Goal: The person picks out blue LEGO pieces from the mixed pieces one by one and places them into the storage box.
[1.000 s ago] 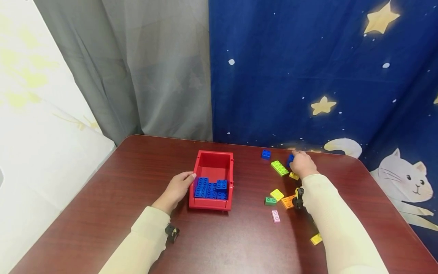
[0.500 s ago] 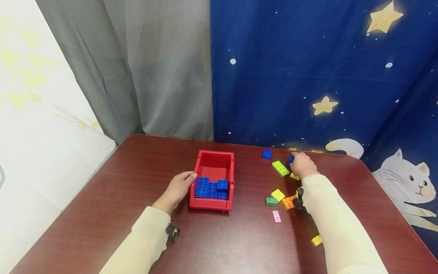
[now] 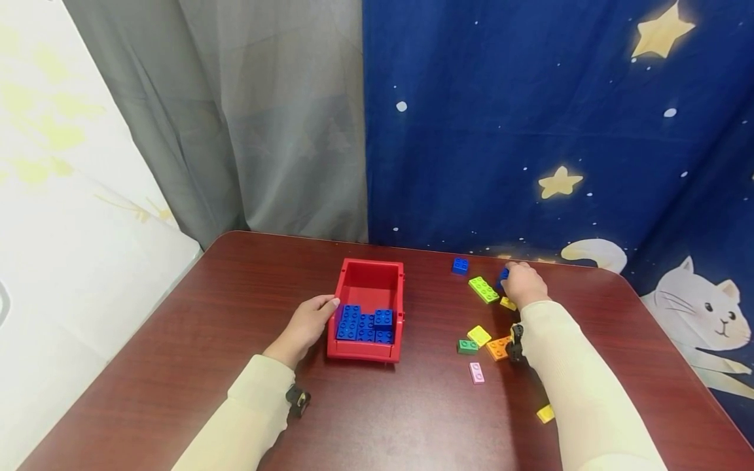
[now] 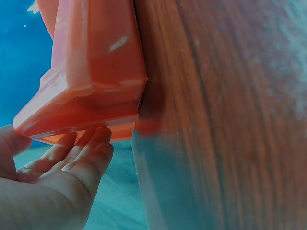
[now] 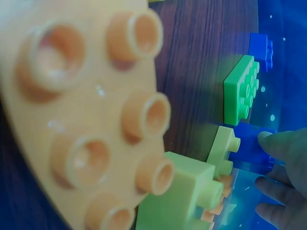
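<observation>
A red plastic bin (image 3: pixel 364 351) stands left of the table's middle with several blue bricks (image 3: pixel 365 327) in its near half. My left hand (image 3: pixel 304 325) grips the bin's left side, thumb over the rim. In the left wrist view, the fingers (image 4: pixel 91 153) reach against the outside of the wall. Far to the right, my right hand (image 3: pixel 525 284) pinches a blue brick (image 3: pixel 503 276). The right wrist view shows the thumb on that blue brick (image 5: pixel 252 148), beside a small yellow brick (image 5: pixel 221 151). Part of the brick is hidden by the hand.
Another blue brick (image 3: pixel 460 265) and a lime brick (image 3: pixel 484 289) lie left of the right hand. Nearer are a yellow brick (image 3: pixel 479 336), a green brick (image 3: pixel 468 347), an orange brick (image 3: pixel 498 348) and a pink brick (image 3: pixel 476 373). One yellow brick (image 3: pixel 545 413) lies by the right sleeve.
The blue brick at my right fingers has turned slightly and shifted a little to the right. My left hand and the bin keep their place.
</observation>
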Motion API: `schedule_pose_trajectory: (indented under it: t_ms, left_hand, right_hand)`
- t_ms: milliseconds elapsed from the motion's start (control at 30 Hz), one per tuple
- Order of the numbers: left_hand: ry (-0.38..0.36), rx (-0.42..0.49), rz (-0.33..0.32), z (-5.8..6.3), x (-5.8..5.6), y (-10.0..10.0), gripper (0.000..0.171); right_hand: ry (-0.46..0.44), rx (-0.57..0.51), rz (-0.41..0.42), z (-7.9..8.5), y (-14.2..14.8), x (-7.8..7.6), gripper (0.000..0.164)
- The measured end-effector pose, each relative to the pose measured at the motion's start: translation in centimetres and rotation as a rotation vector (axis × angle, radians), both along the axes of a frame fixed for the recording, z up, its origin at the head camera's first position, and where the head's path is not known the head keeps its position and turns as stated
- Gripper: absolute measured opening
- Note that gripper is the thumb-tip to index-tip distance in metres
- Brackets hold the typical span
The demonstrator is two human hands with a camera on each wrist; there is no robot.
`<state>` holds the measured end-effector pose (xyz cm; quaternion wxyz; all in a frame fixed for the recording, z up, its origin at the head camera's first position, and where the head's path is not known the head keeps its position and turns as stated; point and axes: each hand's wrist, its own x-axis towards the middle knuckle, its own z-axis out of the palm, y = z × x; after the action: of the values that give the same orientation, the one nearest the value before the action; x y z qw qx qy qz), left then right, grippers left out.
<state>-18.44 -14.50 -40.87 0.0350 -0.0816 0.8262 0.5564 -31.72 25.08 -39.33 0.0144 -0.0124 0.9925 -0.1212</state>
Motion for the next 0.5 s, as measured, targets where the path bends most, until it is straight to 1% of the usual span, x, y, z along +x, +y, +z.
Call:
schedule_pose_trajectory:
  t_ms: [167,500]
  left_hand:
    - [0.009,0.004,-0.001,0.00,0.06,0.03,0.046]
    - [0.016,0.001,-0.009,0.12,0.08,0.05,0.048]
  right_hand:
    - [0.008,-0.012,-0.006,-0.14,0.21,0.02,0.041]
    - [0.011,-0.029,-0.010,0.13,0.42,0.46,0.042]
